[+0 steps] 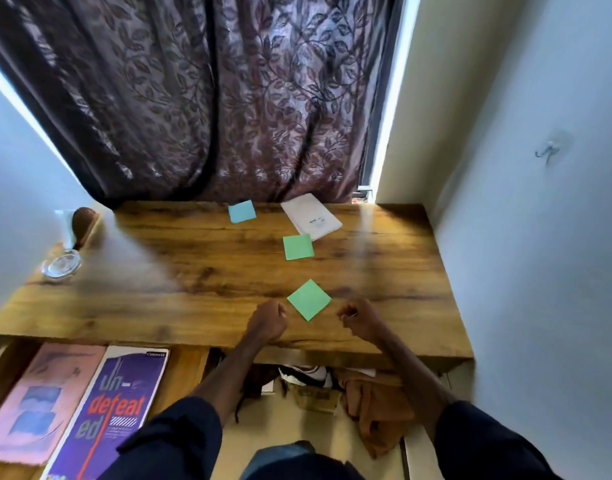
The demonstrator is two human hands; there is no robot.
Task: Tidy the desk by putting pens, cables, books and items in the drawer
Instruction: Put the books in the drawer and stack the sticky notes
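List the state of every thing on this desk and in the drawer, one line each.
Wooden drawer: pulled open.
Purple paperback book: flat in the drawer.
Pink book: flat in the drawer.
Near green square sticky note: flat on the desk, untouched.
Far green sticky note: flat on the desk.
Blue sticky note: flat on the desk.
White booklet: closed, on the desk.
Left hand: curled, holding nothing.
Right hand: curled, nothing seen in it.

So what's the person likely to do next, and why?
Probably pinch up the near green note: it lies on the desk between the left hand and the right hand, both curled beside it, and the drawer stands open with books already inside.
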